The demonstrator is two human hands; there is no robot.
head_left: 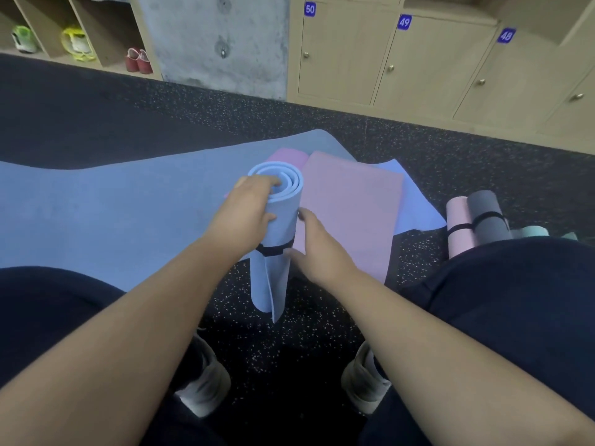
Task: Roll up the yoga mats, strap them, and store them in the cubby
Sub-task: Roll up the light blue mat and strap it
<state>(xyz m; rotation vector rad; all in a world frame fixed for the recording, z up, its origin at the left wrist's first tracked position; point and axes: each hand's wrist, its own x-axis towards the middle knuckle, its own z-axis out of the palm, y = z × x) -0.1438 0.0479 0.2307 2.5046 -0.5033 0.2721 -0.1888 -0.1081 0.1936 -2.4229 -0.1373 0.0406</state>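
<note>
A rolled light-blue yoga mat (279,226) stands upright on the speckled floor between my knees, with a black strap (273,250) around its middle. My left hand (246,214) grips the roll near its top, fingers curled over the upper rim. My right hand (317,249) touches the roll's right side at the strap, its fingers fairly straight. Behind the roll a pink mat (351,214) lies flat on a large blue mat (112,207) spread on the floor.
Rolled, strapped pink (458,226) and grey (487,217) mats lie on the floor at right, with a mint one (531,232) beside them. Numbered lockers (418,66) line the far wall. Open shoe cubbies (80,30) stand far left beside a concrete pillar (222,43).
</note>
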